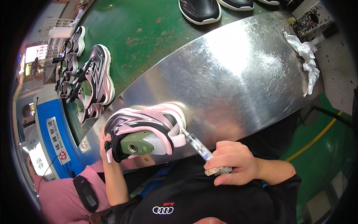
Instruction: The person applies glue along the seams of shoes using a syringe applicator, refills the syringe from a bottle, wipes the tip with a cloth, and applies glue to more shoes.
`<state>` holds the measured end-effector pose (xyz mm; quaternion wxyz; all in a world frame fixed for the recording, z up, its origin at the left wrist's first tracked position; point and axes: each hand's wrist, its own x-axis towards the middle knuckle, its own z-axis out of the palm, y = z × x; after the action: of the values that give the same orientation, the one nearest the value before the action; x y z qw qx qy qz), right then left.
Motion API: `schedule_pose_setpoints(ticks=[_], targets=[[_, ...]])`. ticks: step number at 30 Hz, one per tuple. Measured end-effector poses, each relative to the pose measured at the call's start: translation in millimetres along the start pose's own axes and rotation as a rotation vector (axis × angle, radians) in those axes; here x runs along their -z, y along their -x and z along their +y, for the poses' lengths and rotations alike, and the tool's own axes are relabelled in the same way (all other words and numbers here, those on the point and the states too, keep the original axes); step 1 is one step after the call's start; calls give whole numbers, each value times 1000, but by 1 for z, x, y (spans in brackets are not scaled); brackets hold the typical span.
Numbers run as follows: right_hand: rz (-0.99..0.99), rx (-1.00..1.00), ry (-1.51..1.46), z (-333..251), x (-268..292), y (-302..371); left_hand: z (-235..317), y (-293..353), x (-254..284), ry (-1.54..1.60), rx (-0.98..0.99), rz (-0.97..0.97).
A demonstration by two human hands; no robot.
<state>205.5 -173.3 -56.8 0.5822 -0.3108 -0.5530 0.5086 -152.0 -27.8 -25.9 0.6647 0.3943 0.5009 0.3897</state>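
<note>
A pink, black and silver sneaker (156, 118) lies on its side on the metal worktop, its opening toward me. A green and pale shoe last (143, 143) fills it. My left hand (103, 143) is closed on the sneaker's toe end, its fingers partly hidden behind the shoe. My right hand (238, 160) is closed around a clear syringe (199, 146) with a whitish, crusted plunger end. The syringe's tip points at the back of the heel, beside the pink pull loop (178, 140); whether it touches cannot be made out.
The shiny metal worktop (209, 86) borders a green conveyor surface (145, 37). More pink-and-black sneakers (97, 78) stand at the left, black shoes (201, 9) at the far edge. Crumpled white tissue (307, 56) lies at the right. A person in pink (59, 194) is at lower left.
</note>
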Motion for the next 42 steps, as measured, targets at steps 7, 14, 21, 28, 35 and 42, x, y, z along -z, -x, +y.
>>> schedule_pose_setpoints(ticks=[7,14,21,28,35,42], targets=[[-19,-24,46,-4,-7,-8,-14,43,21,17,77,81],[-35,-42,60,-7,-15,-5,-17,73,14,23,148,179],[-45,-61,106,-12,-20,-4,-27,96,20,255,278,-1],[-34,-75,112,-19,-25,-5,-33,111,9,319,359,-105],[-50,-92,139,-27,-28,-11,-35,109,-41,354,377,-125],[-75,-109,59,-43,-28,-17,-49,109,-64,446,432,-212]])
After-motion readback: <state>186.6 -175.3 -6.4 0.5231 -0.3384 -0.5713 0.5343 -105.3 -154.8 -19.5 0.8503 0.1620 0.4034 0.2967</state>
